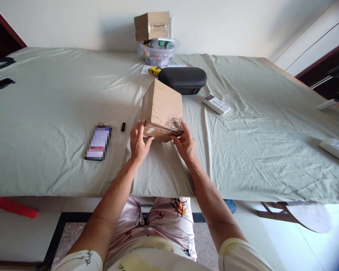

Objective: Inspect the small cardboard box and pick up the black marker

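Head view: brown cardboard box (162, 109) sits tilted on pale green sheet (45, 113); left hand (139, 142) and right hand (185, 146) clamp its lower near corners, fingers curled onto it. Black smartphone (98, 143) left of box, black oval case (182, 79) just behind it, white remote (216, 105) behind-right.

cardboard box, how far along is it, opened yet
Not opened yet. Done: the cardboard box is on the green sheet, with black scribbles across its near face. In hand: the left hand and right hand grip its near lower edge, holding it tilted. Left: its flaps look closed, and a second taped box sits on the plastic tub at the back.
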A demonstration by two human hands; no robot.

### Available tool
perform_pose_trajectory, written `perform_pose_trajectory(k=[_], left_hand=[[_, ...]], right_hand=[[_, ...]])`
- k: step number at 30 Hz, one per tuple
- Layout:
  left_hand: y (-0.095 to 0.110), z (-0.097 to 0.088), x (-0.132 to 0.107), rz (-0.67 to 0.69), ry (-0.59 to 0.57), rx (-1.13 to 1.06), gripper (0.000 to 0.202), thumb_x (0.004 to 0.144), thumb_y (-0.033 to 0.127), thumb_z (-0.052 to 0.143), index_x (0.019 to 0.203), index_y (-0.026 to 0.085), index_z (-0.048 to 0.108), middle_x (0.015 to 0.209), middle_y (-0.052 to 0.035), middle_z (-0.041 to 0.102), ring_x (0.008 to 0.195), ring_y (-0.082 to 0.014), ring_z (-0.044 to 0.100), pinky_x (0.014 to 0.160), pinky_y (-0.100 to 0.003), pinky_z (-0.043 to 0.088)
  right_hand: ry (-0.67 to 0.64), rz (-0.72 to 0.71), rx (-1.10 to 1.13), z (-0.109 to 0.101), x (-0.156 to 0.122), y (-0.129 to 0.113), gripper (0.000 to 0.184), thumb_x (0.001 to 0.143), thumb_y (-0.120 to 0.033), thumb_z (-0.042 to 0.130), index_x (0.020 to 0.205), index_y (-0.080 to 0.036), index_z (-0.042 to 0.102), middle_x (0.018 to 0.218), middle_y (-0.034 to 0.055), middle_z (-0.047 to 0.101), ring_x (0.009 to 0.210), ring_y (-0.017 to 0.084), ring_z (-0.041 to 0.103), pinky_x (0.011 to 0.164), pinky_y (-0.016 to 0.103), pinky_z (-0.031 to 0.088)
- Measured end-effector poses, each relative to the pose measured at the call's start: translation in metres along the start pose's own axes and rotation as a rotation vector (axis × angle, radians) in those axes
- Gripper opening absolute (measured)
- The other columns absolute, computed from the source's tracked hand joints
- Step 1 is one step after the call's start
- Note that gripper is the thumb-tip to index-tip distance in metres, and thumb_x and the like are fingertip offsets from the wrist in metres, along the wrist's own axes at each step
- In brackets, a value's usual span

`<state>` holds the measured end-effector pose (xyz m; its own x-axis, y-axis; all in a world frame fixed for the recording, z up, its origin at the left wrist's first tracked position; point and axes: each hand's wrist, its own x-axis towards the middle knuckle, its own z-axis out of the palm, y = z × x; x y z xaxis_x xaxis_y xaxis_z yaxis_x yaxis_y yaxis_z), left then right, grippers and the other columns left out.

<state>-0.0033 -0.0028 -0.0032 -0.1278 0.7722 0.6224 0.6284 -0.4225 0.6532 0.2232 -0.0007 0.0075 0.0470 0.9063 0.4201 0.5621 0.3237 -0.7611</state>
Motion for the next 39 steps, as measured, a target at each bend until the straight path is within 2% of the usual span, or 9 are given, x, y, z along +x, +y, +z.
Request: perform_pose_trajectory(k=[4, 8, 12, 19, 23, 28, 32, 36, 39], left_hand=[[-0.001, 0.001, 0.000, -0.063, 0.030, -0.155, 0.073, 0.094, 0.034, 0.076, 0.159, 0.027, 0.043, 0.160, -0.0157, 0.056, 0.153, -0.0316, 0.052, 0.125, -0.048, 0.049], [0.004, 0.004, 0.001, -0.252, 0.023, -0.487, 0.099, 0.089, 0.052, 0.081, 0.167, 0.030, 0.023, 0.168, -0.0200, 0.044, 0.151, -0.0329, 0.054, 0.113, -0.044, 0.058], [0.008, 0.009, 0.000, -0.389, -0.158, -0.777, 0.108, 0.086, 0.065, 0.080, 0.167, 0.031, 0.017, 0.155, -0.0191, 0.058, 0.135, -0.0299, 0.068, 0.110, -0.046, 0.059], [0.001, 0.008, -0.005, -0.485, -0.248, -0.419, 0.073, 0.093, 0.060, 0.072, 0.153, 0.022, 0.052, 0.128, -0.0140, 0.078, 0.115, -0.0313, 0.077, 0.097, -0.045, 0.065], [-0.001, 0.006, -0.003, -0.378, -0.250, -0.440, 0.069, 0.099, 0.057, 0.062, 0.160, 0.027, 0.049, 0.157, -0.0134, 0.063, 0.115, -0.0290, 0.077, 0.079, -0.038, 0.070], [-0.004, 0.003, 0.000, -0.234, -0.234, -0.377, 0.058, 0.106, 0.057, 0.050, 0.156, 0.029, 0.056, 0.166, -0.0107, 0.054, 0.141, -0.0302, 0.064, 0.082, -0.036, 0.070], [-0.009, -0.002, 0.005, -0.074, -0.103, -0.250, 0.049, 0.111, 0.049, 0.041, 0.148, 0.027, 0.065, 0.151, -0.0113, 0.067, 0.143, -0.0254, 0.063, 0.112, -0.042, 0.061], [-0.010, -0.007, 0.009, 0.028, 0.060, -0.163, 0.047, 0.113, 0.045, 0.039, 0.141, 0.023, 0.071, 0.142, -0.0141, 0.071, 0.137, -0.0233, 0.066, 0.124, -0.043, 0.050], [-0.008, -0.009, 0.009, 0.054, 0.133, -0.137, 0.044, 0.112, 0.046, 0.043, 0.131, 0.022, 0.075, 0.138, -0.0152, 0.071, 0.134, -0.0237, 0.067, 0.121, -0.042, 0.051]], right_hand=[[0.006, -0.002, 0.069, -0.001, -0.001, -0.002, 0.056, 0.098, -0.053, 0.067, 0.147, -0.026, 0.060, 0.075, -0.0002, 0.075, 0.069, 0.022, 0.075, 0.077, 0.039, 0.065], [0.053, 0.017, 0.229, 0.005, -0.003, -0.006, 0.050, 0.098, -0.056, 0.067, 0.138, -0.026, 0.059, 0.073, -0.0017, 0.074, 0.067, 0.021, 0.076, 0.071, 0.036, 0.062], [-0.003, 0.078, 0.457, 0.017, -0.005, -0.010, 0.057, 0.093, -0.068, 0.068, 0.130, -0.029, 0.049, 0.075, -0.0040, 0.073, 0.060, 0.017, 0.073, 0.056, 0.028, 0.053], [-0.163, 0.168, 0.256, 0.016, -0.005, -0.009, 0.043, 0.090, -0.065, 0.069, 0.101, -0.027, 0.053, 0.065, -0.0053, 0.069, 0.053, 0.013, 0.059, 0.056, 0.026, 0.046], [-0.243, 0.083, -0.011, 0.008, -0.003, -0.007, 0.033, 0.092, -0.058, 0.065, 0.089, -0.025, 0.065, 0.064, -0.0009, 0.068, 0.058, 0.016, 0.060, 0.058, 0.028, 0.044], [-0.281, -0.010, -0.085, 0.003, 0.002, -0.001, 0.055, 0.092, -0.074, 0.060, 0.073, -0.022, 0.069, 0.056, 0.0013, 0.060, 0.054, 0.017, 0.053, 0.055, 0.030, 0.043], [-0.156, 0.026, 0.090, -0.005, 0.004, 0.002, 0.067, 0.083, -0.085, 0.067, 0.103, -0.021, 0.073, 0.065, 0.0008, 0.065, 0.058, 0.017, 0.056, 0.055, 0.031, 0.047], [-0.008, -0.019, 0.290, -0.011, 0.004, -0.001, 0.096, 0.082, -0.079, 0.074, 0.157, -0.029, 0.043, 0.094, 0.0028, 0.072, 0.068, 0.017, 0.064, 0.064, 0.034, 0.057], [-0.004, -0.052, 0.316, -0.011, 0.003, -0.005, 0.086, 0.088, -0.076, 0.070, 0.155, -0.028, 0.045, 0.095, 0.0027, 0.070, 0.072, 0.017, 0.066, 0.070, 0.036, 0.060]])
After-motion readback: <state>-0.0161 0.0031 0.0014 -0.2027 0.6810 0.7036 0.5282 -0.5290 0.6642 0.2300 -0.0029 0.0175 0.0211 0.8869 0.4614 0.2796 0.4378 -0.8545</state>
